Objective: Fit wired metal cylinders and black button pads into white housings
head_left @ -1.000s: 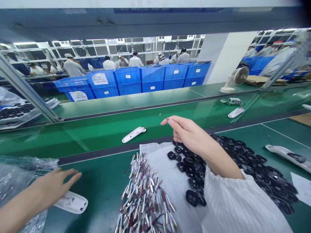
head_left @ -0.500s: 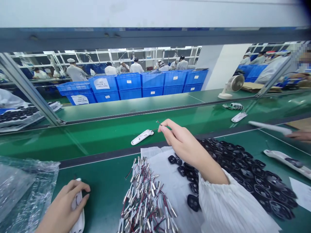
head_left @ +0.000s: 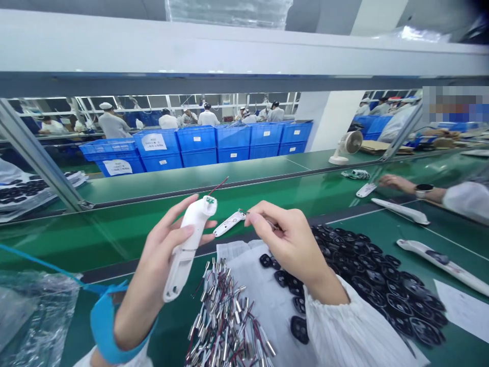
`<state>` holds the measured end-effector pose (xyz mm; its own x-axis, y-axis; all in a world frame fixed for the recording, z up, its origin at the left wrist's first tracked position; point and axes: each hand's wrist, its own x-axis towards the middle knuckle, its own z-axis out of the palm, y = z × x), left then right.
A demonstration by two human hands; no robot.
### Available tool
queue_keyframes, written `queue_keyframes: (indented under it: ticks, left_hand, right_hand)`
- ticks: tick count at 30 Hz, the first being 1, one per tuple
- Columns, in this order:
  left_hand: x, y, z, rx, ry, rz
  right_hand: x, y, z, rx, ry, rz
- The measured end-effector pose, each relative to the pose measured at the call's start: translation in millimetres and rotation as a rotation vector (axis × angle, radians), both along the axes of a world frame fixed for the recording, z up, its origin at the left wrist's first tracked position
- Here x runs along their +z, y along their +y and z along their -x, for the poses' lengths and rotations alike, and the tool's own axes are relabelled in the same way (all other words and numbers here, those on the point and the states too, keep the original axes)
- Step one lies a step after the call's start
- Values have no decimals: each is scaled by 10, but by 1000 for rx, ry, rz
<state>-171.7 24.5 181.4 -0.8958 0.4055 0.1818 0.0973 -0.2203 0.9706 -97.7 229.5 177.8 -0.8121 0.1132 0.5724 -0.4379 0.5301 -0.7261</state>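
Note:
My left hand (head_left: 164, 250), with a blue strap at its wrist, holds up a white plastic housing (head_left: 188, 244); a green part and a dark red wire show at its top end. My right hand (head_left: 284, 232) has its fingers pinched together, and what they hold is too small to make out. Just left of those fingertips, another white housing (head_left: 229, 224) lies on the green belt (head_left: 133, 224). Below my hands lies a pile of small metal motors with wires (head_left: 229, 316), beside black oval parts (head_left: 367, 275) on a white sheet (head_left: 260, 285).
Clear plastic bags (head_left: 34, 311) lie at the left. On the right are white housings (head_left: 446, 262), a paper (head_left: 462, 306) and another person's hand (head_left: 397, 183). A small fan (head_left: 346, 145) and blue bins (head_left: 196, 145) stand beyond the belt.
My left hand has lifted the white housing from the table. My right hand has stayed near the belt, its fingers more curled. The other person's hand has moved to the belt.

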Motion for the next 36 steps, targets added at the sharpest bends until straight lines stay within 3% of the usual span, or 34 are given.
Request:
queue_keyframes:
  ticks: [4,8,14,20,24,28,33,36]
  left_hand:
    - [88,316,10,-242,96,-92]
    - [87,442,33,-329,210,-108]
    - [2,470,94,-289,399,11]
    - [-118,475,181,-144,620,132]
    - [-163,504,205,-150,784,229]
    - [-175,558,208,-168,861,235]
    - [-151,548,208,-71,710,238]
    - [-128,519,229,-80,626,206]
  right_hand:
    - [43,58,-44,-70,64,50]
    - [83,88,-49,-127,74,32]
    - [47,92,-13,-110,25,39]
    - [-93,34,96,74,-141,446]
    - [-134,16,171,59,-95,611]
    - [-124,74,158,25,-67,549]
    - [-21,247,68,28,-141,402]
    - [37,310,39,-22,-160,334]
